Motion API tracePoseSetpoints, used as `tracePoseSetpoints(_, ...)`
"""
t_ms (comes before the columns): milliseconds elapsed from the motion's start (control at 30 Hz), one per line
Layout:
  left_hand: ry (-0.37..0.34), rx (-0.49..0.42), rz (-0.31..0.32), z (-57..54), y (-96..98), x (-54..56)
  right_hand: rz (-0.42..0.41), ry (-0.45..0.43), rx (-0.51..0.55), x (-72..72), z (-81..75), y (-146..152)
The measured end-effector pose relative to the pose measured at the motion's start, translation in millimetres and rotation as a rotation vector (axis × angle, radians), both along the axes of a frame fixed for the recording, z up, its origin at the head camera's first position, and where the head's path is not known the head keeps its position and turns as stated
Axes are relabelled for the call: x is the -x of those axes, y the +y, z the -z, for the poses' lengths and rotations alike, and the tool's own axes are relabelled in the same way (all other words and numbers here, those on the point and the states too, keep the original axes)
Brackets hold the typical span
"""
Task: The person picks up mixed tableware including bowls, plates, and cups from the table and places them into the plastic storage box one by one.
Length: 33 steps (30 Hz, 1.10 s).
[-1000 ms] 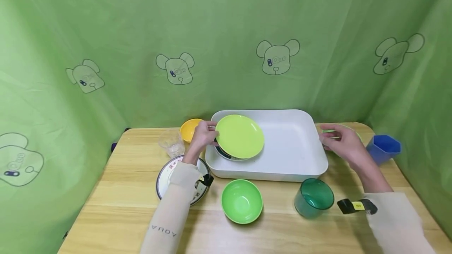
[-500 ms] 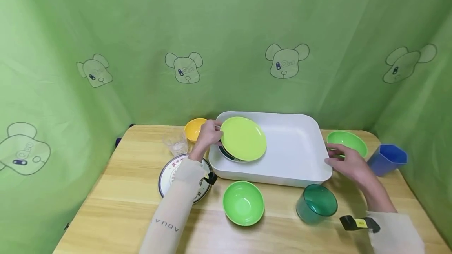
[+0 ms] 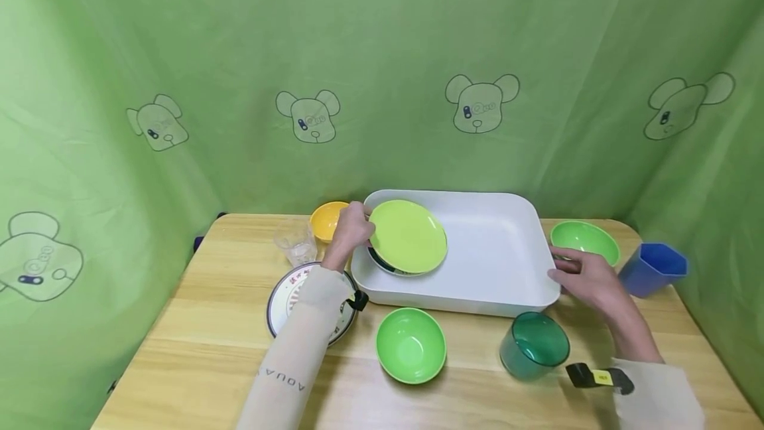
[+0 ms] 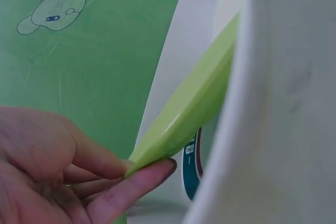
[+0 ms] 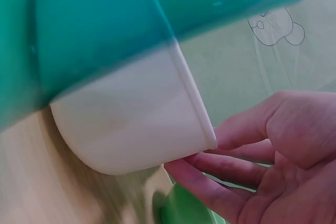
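My left hand (image 3: 352,225) pinches the near-left edge of a lime-green plate (image 3: 408,237) between thumb and fingers, inside the left part of a white tray (image 3: 501,251). That plate slants over another plate (image 3: 383,262) with a dark rim, mostly hidden beneath it. The left wrist view shows the pinched plate (image 4: 184,108) tilted behind the tray's wall (image 4: 236,108). At the opposite end, my right hand (image 3: 587,277) holds the tray's right rim. In the right wrist view, its thumb lies at the rim and its other fingers (image 5: 197,182) against the outer wall.
An orange bowl (image 3: 326,221), a clear cup (image 3: 297,244) and a patterned white plate (image 3: 280,310) stand left. In front are a green bowl (image 3: 410,345) and teal cup (image 3: 533,347); right are another green bowl (image 3: 585,239) and a blue cup (image 3: 652,271). A green curtain (image 3: 382,85) hangs behind.
My right hand has come from beside the tray's right end onto its rim, uncovering the green bowl behind. The left hand keeps its pinch on the lime-green plate. The head view shifted slightly.
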<state>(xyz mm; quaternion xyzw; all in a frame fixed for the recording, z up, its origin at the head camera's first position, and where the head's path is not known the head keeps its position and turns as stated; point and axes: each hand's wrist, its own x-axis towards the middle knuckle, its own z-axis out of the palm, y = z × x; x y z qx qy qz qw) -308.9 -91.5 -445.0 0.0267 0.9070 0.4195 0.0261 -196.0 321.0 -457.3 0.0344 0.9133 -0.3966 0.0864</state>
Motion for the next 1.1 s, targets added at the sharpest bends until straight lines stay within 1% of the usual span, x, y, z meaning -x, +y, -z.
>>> tracePoseSetpoints(100,0.029,0.081,-0.014,-3.4,1.0,1.0,0.004,0.006,0.027,-1.2,1.6,0.5)
tracePoseSetpoints(200,0.033,0.15,-0.013,-7.0,2.4,2.7,0.006,0.014,0.048,-1.6,3.7,1.1)
tracePoseSetpoints(267,0.018,0.192,0.005,-8.9,4.6,4.0,0.008,0.019,0.051,-1.9,4.9,2.0)
tracePoseSetpoints(400,0.018,0.329,0.055,-9.6,11.0,8.5,0.01,0.02,0.066,-3.0,6.1,3.3)
tracePoseSetpoints(467,0.034,0.401,0.063,-9.5,14.5,10.8,0.008,0.022,0.078,-3.9,6.3,3.3)
tracePoseSetpoints(533,0.038,0.442,0.06,-9.5,17.5,12.5,0.005,0.027,0.088,-4.6,6.2,2.8)
tracePoseSetpoints(600,0.031,0.457,0.055,-10.0,19.9,13.5,0.003,0.032,0.097,-5.1,6.0,2.3)
tracePoseSetpoints(700,-0.003,0.462,0.061,-9.2,21.9,14.3,0.006,0.037,0.1,-5.6,6.7,1.1)
tracePoseSetpoints(933,-0.031,0.527,0.072,-5.3,24.8,16.4,0.024,0.023,0.11,-4.7,6.8,1.0)
tracePoseSetpoints(1100,-0.088,0.525,0.081,-5.1,26.6,18.9,0.027,0.019,0.108,-4.7,6.3,1.5)
